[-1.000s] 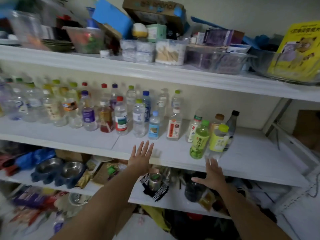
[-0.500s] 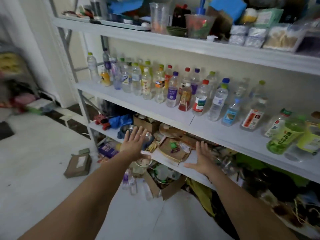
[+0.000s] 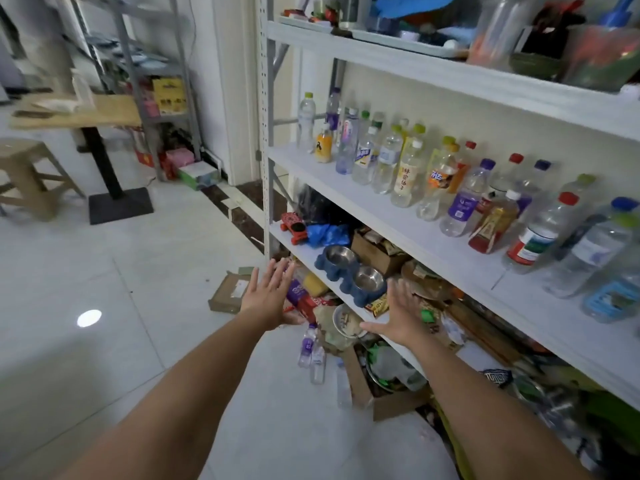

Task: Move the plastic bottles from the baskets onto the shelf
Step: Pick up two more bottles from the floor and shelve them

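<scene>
Below the shelf [image 3: 398, 216], held left hand [image 3: 268, 296] and right hand [image 3: 403, 315] out, fingers straight and spread, gripping nothing. Saw bottles [image 3: 408, 171] standing in rows on that shelf, right, and three more on the floor [image 3: 104, 271], nearer.

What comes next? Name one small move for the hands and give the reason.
Probably lower the left hand to the purple-labelled bottle on the floor by the cardboard box. It and the right hand are open and empty, no basket is clearly in view, and the bottle shelf has bare room along its front.
</scene>
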